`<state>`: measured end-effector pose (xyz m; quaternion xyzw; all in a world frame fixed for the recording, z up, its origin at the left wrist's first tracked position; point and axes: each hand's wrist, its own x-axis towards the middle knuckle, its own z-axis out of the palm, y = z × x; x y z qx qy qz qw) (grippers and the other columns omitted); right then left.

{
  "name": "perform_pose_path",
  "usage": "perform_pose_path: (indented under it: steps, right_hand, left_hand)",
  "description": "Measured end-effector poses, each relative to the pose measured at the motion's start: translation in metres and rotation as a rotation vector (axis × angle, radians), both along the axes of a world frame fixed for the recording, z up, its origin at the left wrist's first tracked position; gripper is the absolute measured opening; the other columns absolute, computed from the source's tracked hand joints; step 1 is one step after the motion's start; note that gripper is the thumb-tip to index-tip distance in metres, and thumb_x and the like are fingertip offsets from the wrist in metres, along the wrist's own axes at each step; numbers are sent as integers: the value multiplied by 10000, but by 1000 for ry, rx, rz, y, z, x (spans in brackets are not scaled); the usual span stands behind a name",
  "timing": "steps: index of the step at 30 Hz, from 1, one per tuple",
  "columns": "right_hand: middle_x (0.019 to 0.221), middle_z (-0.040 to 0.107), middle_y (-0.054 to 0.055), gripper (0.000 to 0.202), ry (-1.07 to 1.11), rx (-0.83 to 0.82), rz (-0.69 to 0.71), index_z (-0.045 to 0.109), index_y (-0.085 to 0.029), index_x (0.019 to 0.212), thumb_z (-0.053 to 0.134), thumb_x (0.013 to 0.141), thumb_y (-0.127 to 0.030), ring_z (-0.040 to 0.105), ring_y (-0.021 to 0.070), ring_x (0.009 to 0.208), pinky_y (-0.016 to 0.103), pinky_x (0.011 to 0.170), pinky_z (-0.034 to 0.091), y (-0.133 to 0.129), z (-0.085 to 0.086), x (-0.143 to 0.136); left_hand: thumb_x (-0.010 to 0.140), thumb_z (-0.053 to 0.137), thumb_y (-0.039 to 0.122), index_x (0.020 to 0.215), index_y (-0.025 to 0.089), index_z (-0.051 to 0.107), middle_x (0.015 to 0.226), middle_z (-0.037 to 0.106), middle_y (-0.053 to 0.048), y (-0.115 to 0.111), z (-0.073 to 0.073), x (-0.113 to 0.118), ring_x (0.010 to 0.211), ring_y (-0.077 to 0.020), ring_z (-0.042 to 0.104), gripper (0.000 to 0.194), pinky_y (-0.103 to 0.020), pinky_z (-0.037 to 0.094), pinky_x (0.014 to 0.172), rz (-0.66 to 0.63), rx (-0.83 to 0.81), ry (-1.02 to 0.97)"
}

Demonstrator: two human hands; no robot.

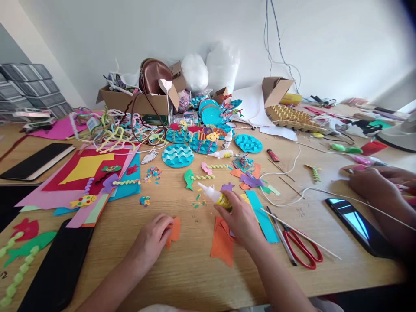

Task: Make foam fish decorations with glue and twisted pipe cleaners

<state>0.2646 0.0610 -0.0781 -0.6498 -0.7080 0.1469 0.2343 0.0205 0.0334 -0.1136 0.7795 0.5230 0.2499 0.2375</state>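
Note:
An orange fish-shaped paper piece (175,230) lies on the table under the fingertips of my left hand (152,238), whose fingers are pressed together at its left edge. My right hand (242,221) is wrapped round a white glue bottle (209,193) with a yellow label, its nozzle pointing up and left. Orange paper scraps (222,245) lie just left of my right wrist. Beyond the bottle are a green paper fish (189,179) and a pink one (205,168), each beside a twisted yellow-green strip. Tiny green and yellow bits lie near the nozzle.
Red-handled scissors (303,249), a pen (282,238) and a blue strip (263,216) lie at right. Another person's hands (373,182) are at far right near a phone (354,221). Coloured sheets (35,190) and a black phone-like slab (60,268) lie left. Boxes stand behind.

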Motion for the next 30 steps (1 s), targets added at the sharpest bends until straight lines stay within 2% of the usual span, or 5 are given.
perform_pose_path:
  steps: [4,7,18,25,30]
  right_hand:
    - [902,623,35,288,245,-3,30,576,-218,1027,594,778,-362,564,195,763,293,650,417,-20,21,5]
    - [794,600,4,229,424,-37,18,548,-224,911,603,752,-379,541,177,715,269,602,403,-32,26,0]
    - [650,543,-45,398,1215,-179,-124,533,-219,835,787,555,-346,462,107,557,213,496,361,-38,-3,-19]
    - [632,532,-67,383,1419,-152,-230,554,-222,857,794,571,-307,442,76,533,195,510,349,-37,-4,-22]
    - [614,537,-63,388,1419,-147,-210,560,-229,890,789,593,-324,462,79,535,192,501,327,-38,-5,-14]
  left_hand:
    - [775,434,95,713,192,536,776,572,-33,4,-4,0,700,-162,576,154,-260,464,627,8,32,39]
    - [793,429,112,682,184,533,789,555,-35,5,-4,1,708,-159,575,168,-268,470,640,16,45,62]
    - [796,497,140,888,201,623,868,637,-28,-14,6,-22,806,-169,620,167,-279,504,713,6,39,29]
    - [688,647,141,1047,180,570,1038,606,-87,-6,19,13,987,-250,562,369,-392,477,862,-33,-34,385]
    - [744,533,69,1047,147,583,1011,602,-107,1,23,25,975,-253,556,317,-387,475,853,-94,-36,616]
